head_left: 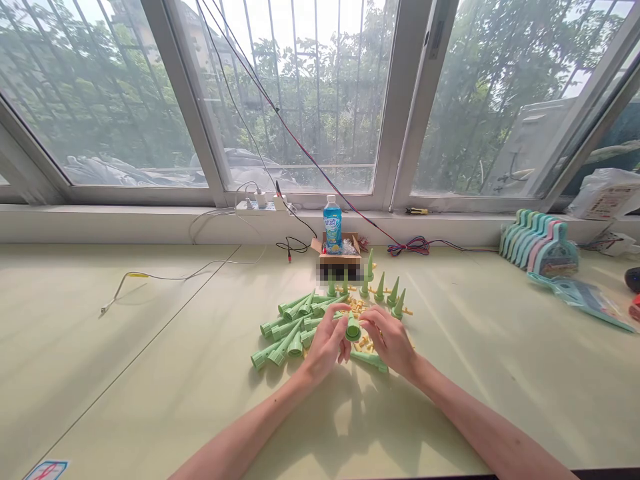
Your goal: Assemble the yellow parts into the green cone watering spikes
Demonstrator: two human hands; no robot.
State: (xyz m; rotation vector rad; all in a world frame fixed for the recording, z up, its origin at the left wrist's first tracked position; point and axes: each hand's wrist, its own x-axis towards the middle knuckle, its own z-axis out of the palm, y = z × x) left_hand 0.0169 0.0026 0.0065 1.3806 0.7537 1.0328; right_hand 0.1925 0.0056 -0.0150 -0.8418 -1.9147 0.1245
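Note:
My left hand (326, 341) is closed around a green plastic watering spike (353, 329), its wide open end turned towards me. Against the other side of that spike, my right hand (393, 339) has its fingertips pinched together; whatever is between them is hidden. A pile of similar green spikes (285, 330) lies to the left of my hands. One more spike (370, 361) lies below the held one. Small yellow plastic valves (367, 343) are scattered under and behind my hands. Several spikes (393, 292) stand upright behind, some with yellow valves sticking out of their sides.
A small cardboard box (340, 259) with a blue bottle (333, 225) stands at the back. Coiled cables (410, 246) lie near the sill. Pastel plastic hangers (543, 243) stand at the right. A thin wire (165, 272) crosses the table (125, 373) at the left.

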